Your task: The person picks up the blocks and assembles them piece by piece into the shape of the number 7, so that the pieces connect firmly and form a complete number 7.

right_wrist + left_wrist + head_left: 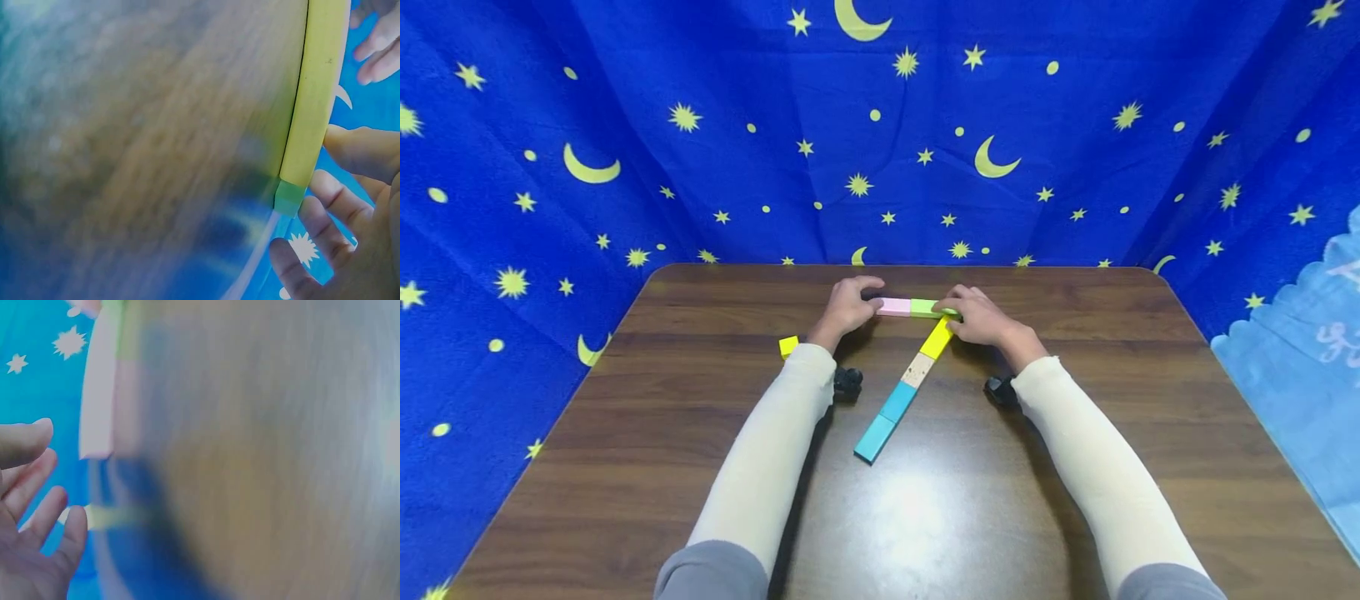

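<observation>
A pink block (894, 307) and a light green block (923, 308) lie end to end across the far part of the table. My left hand (847, 305) is at the pink block's left end; in the left wrist view its loosely bent fingers stand apart from that block. At the row's right end is my right hand (976, 317), its thumb touching the yellow block (315, 94) and its relaxed fingers beside a green block end (289, 197). From there a slanting line runs nearer: yellow, a speckled beige block (918, 371) and two blue blocks (886, 420).
A small yellow cube (787, 347) lies left of my left wrist. Black wrist cameras (848, 382) hang under both forearms. The wooden table (700, 400) ends at a blue star-patterned curtain (805, 92); a light blue cloth (1300, 350) hangs at the right.
</observation>
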A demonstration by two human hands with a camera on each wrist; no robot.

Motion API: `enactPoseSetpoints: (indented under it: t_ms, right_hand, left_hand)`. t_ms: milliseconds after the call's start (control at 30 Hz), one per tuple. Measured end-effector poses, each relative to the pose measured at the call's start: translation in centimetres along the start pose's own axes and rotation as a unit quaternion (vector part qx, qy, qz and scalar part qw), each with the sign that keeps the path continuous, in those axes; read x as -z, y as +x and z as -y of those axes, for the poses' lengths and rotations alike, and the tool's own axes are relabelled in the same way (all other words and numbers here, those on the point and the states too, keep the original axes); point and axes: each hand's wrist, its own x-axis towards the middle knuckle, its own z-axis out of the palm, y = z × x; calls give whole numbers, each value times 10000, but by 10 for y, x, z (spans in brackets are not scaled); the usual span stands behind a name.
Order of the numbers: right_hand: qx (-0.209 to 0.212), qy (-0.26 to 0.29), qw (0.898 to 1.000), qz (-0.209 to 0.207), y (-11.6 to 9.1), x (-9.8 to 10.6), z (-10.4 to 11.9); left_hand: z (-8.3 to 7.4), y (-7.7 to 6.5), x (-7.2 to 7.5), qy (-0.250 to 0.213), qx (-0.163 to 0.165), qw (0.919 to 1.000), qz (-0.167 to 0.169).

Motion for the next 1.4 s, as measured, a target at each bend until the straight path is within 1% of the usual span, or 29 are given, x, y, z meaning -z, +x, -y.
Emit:
enactPoseSetpoints:
  t_ms: [133, 267, 333, 400, 500, 567, 667, 767, 833, 967, 1067, 1200, 1400]
  right_hand:
    - [26, 67, 10000, 28, 0, -1, 1]
    - [49, 46, 10000, 36, 0, -1, 0]
    - [22, 30, 10000, 41, 0, -1, -1]
    - [27, 32, 10000, 44, -1, 0, -1]
    - [81, 88, 9999, 103, -2, 0, 0]
    - [87, 105, 9999, 105, -3, 2, 1]
    - [41, 79, 9999, 70, -4, 5, 1]
    - [-2, 69, 10000, 55, -3, 6, 2]
    - [1, 74, 9999, 91, -2, 6, 2]
    - [14, 110, 9998, 179, 0, 4, 4]
    - [32, 110, 9998, 178, 1, 2, 4]
    - [0, 101, 9998, 180, 1, 2, 4]
    - [-51, 151, 9997, 159, -1, 4, 3]
  left_hand:
    - [10, -8, 30, 499, -81, 9986, 174]
    - [24, -20, 56, 1086, -295, 9924, 497]
    - [31, -29, 67, 1238, -345, 9896, 639]
    - [38, -37, 76, 1343, -404, 9876, 711]
    - [49, -49, 86, 1406, -457, 9867, 680]
    - [54, -54, 90, 1427, -538, 9866, 586]
    - [58, -58, 94, 1386, -669, 9873, 390]
    - [61, -61, 99, 1392, -717, 9871, 346]
    - [65, -64, 103, 1437, -666, 9865, 417]
    - [75, -75, 109, 1526, -514, 9846, 675]
    - [82, -81, 111, 1560, -413, 9835, 821]
    - [86, -88, 108, 1515, -459, 9825, 985]
    - [85, -93, 100, 1248, -647, 9838, 1110]
